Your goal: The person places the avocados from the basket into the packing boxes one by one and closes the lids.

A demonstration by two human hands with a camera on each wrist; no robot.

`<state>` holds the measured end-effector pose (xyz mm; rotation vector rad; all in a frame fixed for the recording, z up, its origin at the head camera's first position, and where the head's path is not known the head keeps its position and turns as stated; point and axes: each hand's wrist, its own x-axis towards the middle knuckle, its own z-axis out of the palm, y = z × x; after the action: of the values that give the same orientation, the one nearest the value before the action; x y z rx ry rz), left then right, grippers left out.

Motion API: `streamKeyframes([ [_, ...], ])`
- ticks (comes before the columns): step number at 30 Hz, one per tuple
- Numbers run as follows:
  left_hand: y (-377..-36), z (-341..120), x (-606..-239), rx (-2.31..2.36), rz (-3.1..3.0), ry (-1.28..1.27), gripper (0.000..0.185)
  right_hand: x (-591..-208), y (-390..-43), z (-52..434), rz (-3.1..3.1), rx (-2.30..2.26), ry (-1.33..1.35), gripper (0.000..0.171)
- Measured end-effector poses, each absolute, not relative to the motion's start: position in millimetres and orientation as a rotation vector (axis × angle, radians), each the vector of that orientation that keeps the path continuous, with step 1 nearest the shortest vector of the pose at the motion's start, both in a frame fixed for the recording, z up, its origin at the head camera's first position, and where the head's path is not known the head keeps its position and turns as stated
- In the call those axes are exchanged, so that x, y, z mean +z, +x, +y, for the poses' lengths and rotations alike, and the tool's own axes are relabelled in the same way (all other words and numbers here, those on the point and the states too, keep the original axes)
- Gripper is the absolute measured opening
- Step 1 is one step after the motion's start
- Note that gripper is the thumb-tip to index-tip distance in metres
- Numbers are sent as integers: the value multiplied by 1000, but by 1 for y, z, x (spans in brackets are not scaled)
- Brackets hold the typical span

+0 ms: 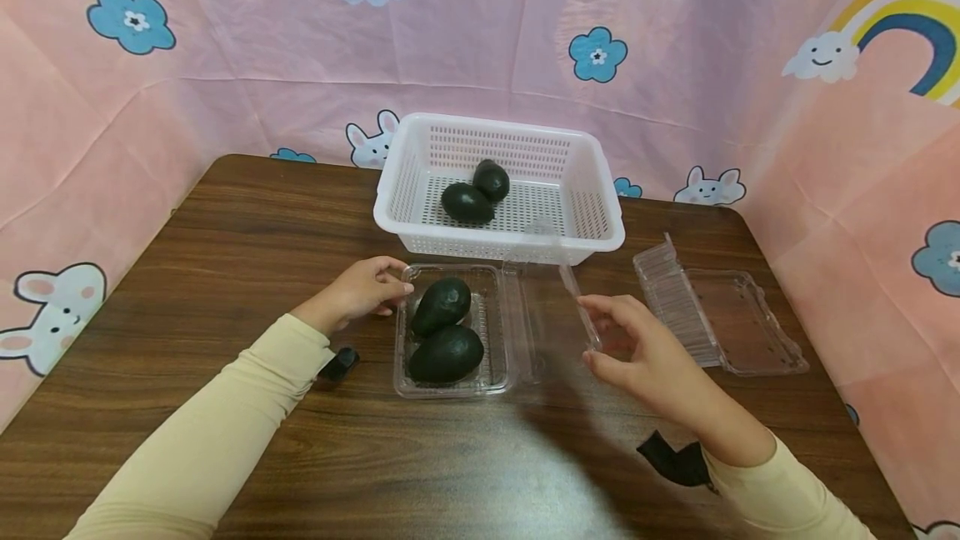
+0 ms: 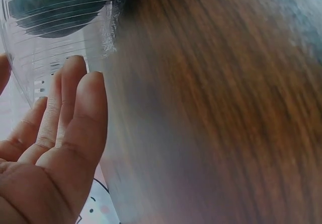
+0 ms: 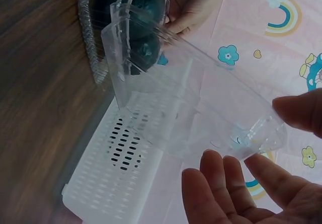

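Closing step: your right hand (image 1: 648, 352) pinches the raised lid (image 1: 551, 315) of the clamshell (image 1: 450, 386) holding two avocados (image 1: 442, 332) before the basket (image 1: 498, 186), left hand (image 1: 360, 290) open-fingered steadying its left rim; next, swing the lid over and press shut.

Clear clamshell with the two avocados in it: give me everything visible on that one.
The clamshell is a clear, thin, ribbed plastic box lying open on the wooden table, just in front of the white basket. Its tray holds two dark green avocados side by side. The hinged lid rises half-raised to the tray's right. The left hand rests against the tray's left rim; the right hand has its fingers at the lid's free edge, though the grip itself is not clear.
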<state>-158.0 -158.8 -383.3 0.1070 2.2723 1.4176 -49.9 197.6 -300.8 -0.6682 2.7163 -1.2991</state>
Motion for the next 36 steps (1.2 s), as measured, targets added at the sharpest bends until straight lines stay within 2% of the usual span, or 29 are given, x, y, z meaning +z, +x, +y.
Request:
streamKeyframes([
  [20,-152,-158,-382,1408,2276,123,44,-284,-62,192,2766,-1067,-893,49],
  [36,-147,-158,-384,1419,2251,131,40,-277,-66,187,2791,-962,-955,46],
])
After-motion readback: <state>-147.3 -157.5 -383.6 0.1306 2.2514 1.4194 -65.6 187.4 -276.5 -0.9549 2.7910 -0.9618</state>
